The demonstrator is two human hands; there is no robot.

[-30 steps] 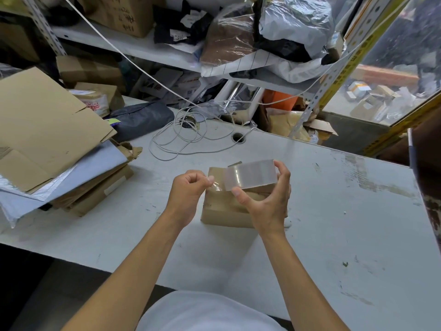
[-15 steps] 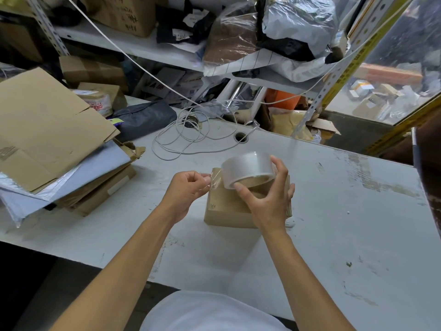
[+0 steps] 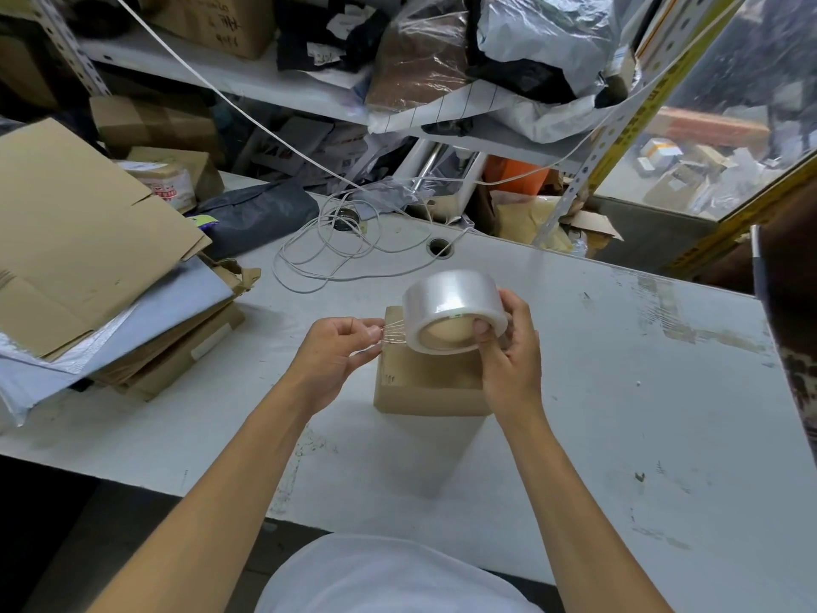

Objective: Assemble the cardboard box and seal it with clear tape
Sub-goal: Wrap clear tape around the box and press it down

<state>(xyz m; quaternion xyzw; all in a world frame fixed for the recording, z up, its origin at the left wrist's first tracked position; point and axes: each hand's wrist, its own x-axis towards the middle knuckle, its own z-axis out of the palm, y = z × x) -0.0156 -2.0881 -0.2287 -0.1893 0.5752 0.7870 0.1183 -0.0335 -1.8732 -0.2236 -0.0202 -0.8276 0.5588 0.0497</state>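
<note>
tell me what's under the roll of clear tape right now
A small brown cardboard box sits on the white table directly below the roll of clear tape, which the right hand holds above it. The box's far top edge is hidden by the roll.

hands 2 [image 3: 338, 351] [image 3: 508, 360] | tape roll 1 [image 3: 453, 309] | small cardboard box 1 [image 3: 426, 384] | coiled cable 1 [image 3: 340, 254]

Open tabletop [image 3: 619, 413] right of the box [image 3: 424, 382] and in front of it; blocked on the left by a cardboard stack [image 3: 88, 267]; cluttered behind with a coiled cable [image 3: 327, 254]; crowded shelf [image 3: 265, 81] overhead at the back.
</note>
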